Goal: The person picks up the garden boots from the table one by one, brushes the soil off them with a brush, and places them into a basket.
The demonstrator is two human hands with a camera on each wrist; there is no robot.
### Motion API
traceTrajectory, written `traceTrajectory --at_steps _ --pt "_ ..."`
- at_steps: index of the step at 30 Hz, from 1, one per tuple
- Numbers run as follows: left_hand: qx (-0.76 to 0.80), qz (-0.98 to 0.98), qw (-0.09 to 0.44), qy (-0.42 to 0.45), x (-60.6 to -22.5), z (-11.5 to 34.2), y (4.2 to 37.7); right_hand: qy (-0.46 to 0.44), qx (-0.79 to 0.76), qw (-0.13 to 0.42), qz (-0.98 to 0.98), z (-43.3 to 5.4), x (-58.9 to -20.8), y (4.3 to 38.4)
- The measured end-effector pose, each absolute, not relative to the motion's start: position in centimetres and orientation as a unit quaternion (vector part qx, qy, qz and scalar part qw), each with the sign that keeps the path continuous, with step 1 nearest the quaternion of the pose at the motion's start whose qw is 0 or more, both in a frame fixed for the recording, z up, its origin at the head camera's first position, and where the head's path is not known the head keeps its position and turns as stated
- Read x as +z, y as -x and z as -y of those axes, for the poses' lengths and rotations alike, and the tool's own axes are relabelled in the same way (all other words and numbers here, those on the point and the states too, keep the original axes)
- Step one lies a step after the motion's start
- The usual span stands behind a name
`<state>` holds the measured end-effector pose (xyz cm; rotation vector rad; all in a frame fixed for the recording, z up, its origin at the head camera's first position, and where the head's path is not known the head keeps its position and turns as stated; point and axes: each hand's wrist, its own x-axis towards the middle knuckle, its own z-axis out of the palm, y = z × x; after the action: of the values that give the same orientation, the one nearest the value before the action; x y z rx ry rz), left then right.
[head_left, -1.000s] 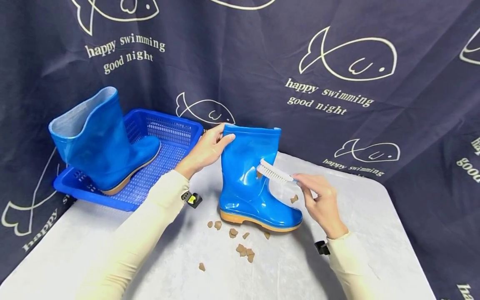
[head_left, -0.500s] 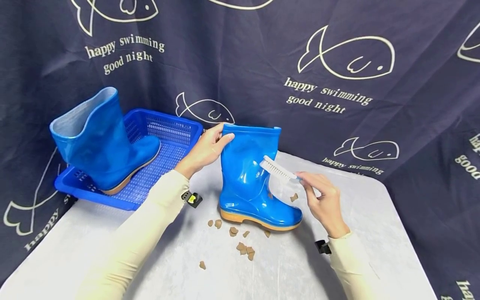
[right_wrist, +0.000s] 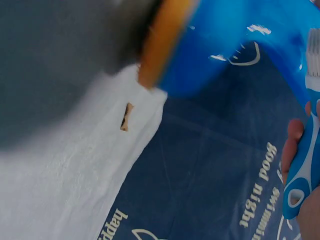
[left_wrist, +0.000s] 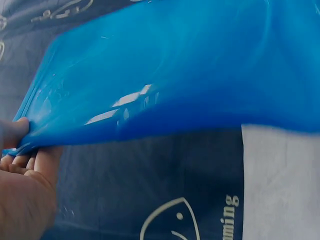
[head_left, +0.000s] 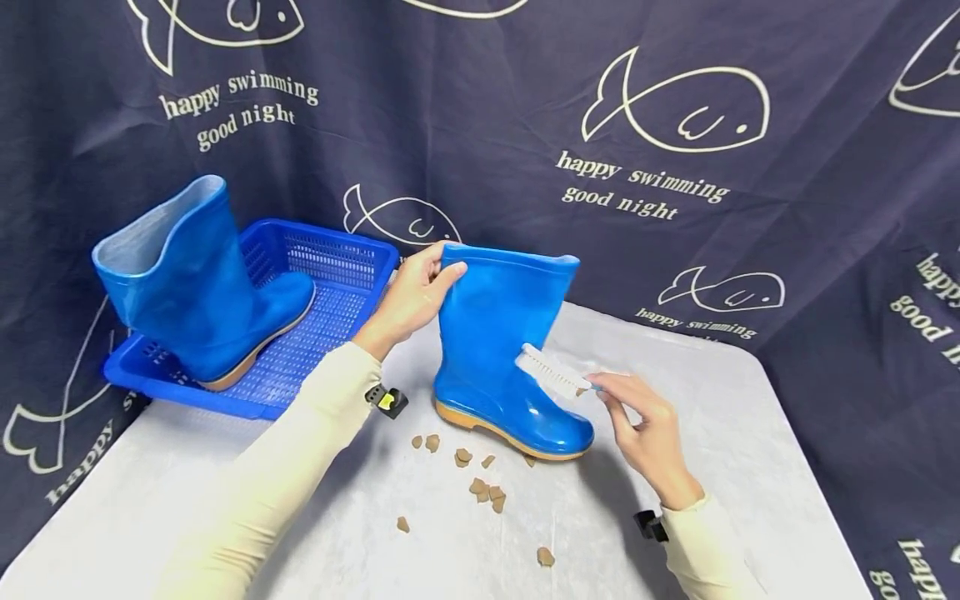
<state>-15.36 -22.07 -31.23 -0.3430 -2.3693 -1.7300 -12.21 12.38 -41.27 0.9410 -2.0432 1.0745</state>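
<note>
My left hand [head_left: 412, 292] pinches the top rim of a glossy blue rain boot [head_left: 491, 333], thumb on the near side and fingers behind. The boot has a tan sole and tilts a little, toe pointing right and down. In the left wrist view the boot's shaft [left_wrist: 150, 80] stretches away from the fingers. My right hand [head_left: 648, 429] grips a scrubbing brush [head_left: 553, 372] with white bristles. Its head overlaps the boot at the front of the ankle. The right wrist view shows the brush's blue and white handle [right_wrist: 306, 160] within the fingers.
A second blue rain boot [head_left: 202, 292] stands in a blue plastic basket [head_left: 262, 408] at the left. Several brown flakes [head_left: 480, 490] lie on the white table [head_left: 720, 500] before the held boot, with another flake [head_left: 545, 556] nearer the front. A dark fish-print curtain [head_left: 480, 125] hangs behind.
The brush has moved down from mid-shaft to the ankle. The held boot has tipped, its rim swinging right. The brown patch on its shaft is gone from view, and a flake now lies nearer the front.
</note>
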Motion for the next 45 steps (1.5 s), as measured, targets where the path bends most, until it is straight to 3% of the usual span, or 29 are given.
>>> traceTrajectory --at_steps 9,16,22,27,30,37,42,45 --pt "-0.549 0.802 0.168 0.163 -28.6 19.3 15.4 -0.264 0.475 0.352 0.762 -15.5 -40.7 9.3" --pt "-0.593 0.763 0.241 0.090 -24.1 20.4 15.8 -0.159 0.510 0.291 0.793 -17.2 -40.5 8.4" --pt "-0.691 0.656 0.301 0.024 -20.1 24.6 15.0 -0.090 0.509 0.215 0.828 -17.4 -40.8 8.9" --pt "-0.708 0.609 0.357 0.016 -18.1 28.3 13.6 -0.027 0.531 0.139 0.836 -17.5 -41.4 9.2" --pt "-0.708 0.590 0.389 0.010 -17.3 30.3 12.9 0.014 0.525 0.122 0.842 -17.8 -42.0 9.5" --pt "-0.648 0.636 0.415 -0.058 -18.1 33.7 11.3 0.082 0.430 0.153 0.886 -18.8 -43.1 11.4" --pt "-0.519 0.719 0.426 -0.177 -20.4 35.9 9.2 0.085 0.344 0.107 0.929 -18.4 -43.4 13.0" --pt "-0.503 0.723 0.421 -0.215 -20.7 35.7 10.1 0.071 0.304 0.090 0.946 -19.6 -42.9 13.6"
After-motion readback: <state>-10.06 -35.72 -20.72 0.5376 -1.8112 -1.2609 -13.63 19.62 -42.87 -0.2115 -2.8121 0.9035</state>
